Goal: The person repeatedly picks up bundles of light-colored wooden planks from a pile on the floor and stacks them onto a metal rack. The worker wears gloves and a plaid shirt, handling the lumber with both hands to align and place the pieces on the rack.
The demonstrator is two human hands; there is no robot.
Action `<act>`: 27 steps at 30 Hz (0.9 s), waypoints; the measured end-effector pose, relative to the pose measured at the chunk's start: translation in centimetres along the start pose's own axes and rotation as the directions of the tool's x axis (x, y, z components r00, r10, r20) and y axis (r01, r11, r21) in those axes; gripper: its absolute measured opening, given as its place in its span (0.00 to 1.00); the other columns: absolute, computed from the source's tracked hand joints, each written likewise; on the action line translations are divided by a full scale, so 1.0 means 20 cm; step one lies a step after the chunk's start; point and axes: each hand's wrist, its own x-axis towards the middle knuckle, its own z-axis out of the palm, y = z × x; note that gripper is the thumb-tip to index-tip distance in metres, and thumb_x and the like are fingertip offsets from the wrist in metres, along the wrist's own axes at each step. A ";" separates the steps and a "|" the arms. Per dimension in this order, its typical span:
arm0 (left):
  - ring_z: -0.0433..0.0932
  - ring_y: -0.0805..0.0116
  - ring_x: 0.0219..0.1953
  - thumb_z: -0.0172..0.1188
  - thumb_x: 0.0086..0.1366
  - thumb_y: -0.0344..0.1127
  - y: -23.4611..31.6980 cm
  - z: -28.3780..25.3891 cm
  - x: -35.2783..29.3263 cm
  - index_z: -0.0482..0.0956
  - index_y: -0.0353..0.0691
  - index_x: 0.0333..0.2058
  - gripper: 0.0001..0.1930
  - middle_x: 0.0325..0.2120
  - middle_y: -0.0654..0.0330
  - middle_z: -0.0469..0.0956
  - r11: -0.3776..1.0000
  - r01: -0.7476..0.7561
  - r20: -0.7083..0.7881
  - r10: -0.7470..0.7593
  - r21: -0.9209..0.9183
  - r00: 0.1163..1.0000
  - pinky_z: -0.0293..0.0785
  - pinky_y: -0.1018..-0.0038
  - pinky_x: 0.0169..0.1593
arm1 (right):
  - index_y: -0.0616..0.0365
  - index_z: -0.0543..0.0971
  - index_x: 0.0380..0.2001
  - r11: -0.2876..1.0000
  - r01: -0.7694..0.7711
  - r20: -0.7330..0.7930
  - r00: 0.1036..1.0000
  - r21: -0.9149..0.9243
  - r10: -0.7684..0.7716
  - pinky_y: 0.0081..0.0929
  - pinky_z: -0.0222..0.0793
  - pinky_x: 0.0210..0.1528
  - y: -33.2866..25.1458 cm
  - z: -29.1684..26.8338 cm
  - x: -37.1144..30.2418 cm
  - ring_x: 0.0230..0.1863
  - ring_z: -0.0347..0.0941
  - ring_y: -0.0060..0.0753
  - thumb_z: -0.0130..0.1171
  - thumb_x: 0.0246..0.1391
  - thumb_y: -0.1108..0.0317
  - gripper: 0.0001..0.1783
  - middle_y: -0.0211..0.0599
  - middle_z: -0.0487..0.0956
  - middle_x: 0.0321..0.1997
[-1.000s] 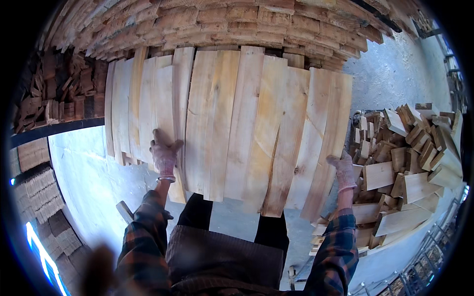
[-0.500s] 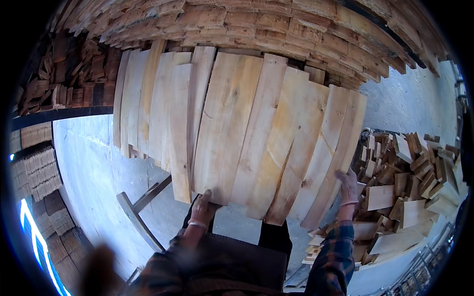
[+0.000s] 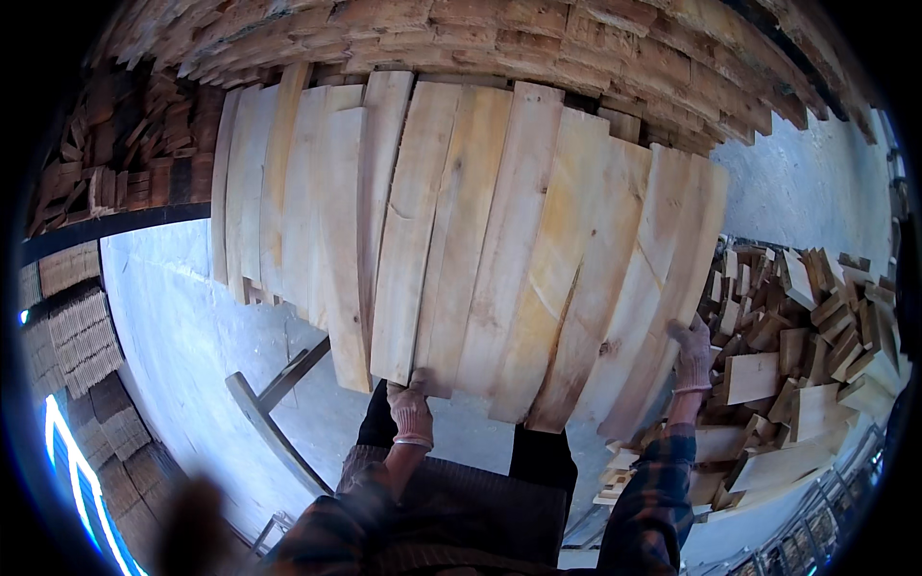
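Floor (image 3: 192, 288): backed by stack (image 3: 461, 48).
Boards (image 3: 490, 230): laid side by side before stack, presumably steadied.
Left hand (image 3: 413, 408): fingers at near ends, pinch unclear.
Right hand (image 3: 692, 360): fingers at outer edge, pinch unclear.

Plaid sleeves (image 3: 651, 494), pale gloves (image 3: 413, 420) (faintly pinkish).

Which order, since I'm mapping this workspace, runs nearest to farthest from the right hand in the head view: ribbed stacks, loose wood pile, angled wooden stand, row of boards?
1. Row of boards: right hand touches its right edge.
2. Loose wood pile: right side.
3. Angled wooden stand: left, past the left hand.
4. Ribbed stacks: far left.
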 end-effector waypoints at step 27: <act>0.75 0.60 0.44 0.59 0.62 0.33 0.01 -0.13 0.14 0.70 0.39 0.50 0.18 0.44 0.57 0.75 0.998 0.031 0.378 -0.047 0.048 0.924 0.74 0.62 0.47 | 0.64 0.78 0.43 0.993 -0.087 0.089 0.993 0.079 0.080 0.20 0.69 0.35 -0.07 0.01 0.03 0.30 0.72 0.21 0.59 0.46 0.72 0.18 0.30 0.79 0.33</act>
